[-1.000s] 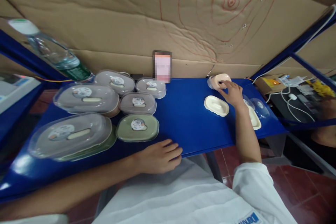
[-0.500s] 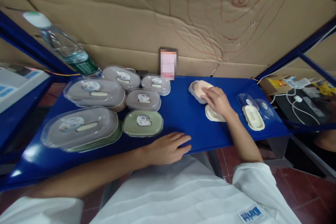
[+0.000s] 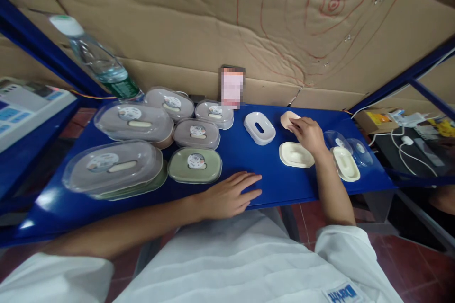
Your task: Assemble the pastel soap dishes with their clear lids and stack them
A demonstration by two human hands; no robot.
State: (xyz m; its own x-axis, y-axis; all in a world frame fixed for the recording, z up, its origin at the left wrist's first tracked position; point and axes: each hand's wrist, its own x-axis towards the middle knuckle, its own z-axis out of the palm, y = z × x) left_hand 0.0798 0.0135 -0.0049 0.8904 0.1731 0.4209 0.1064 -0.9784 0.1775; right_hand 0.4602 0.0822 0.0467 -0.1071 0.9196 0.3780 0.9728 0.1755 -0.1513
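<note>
Between the fingers and thumb of my right hand [image 3: 308,136] is a small peach-coloured plastic container [image 3: 286,120], partly covered by the fingertips, at the back of the blue table. To its left lies a white oval plastic piece [image 3: 265,136] with a dark slot in its middle. A cream rounded tray-like lid [image 3: 285,157] sits just in front of my right hand. My left hand [image 3: 231,195] rests palm down by the table's front edge, fingers spread, holding nothing. Nearest to it is a green lidded container [image 3: 177,170] with a round label.
Several lidded containers [image 3: 137,128] cover the table's left part, a water bottle [image 3: 113,75] behind them. A phone [image 3: 232,86] leans on the cardboard wall [image 3: 170,23]. Beyond my right forearm lie another cream lid [image 3: 344,164] and clear covers [image 3: 359,152].
My right hand has moved right with the peach container, off the white slotted piece, which now shows fully. The left hand stays by the front edge, its fingers a little more spread.
</note>
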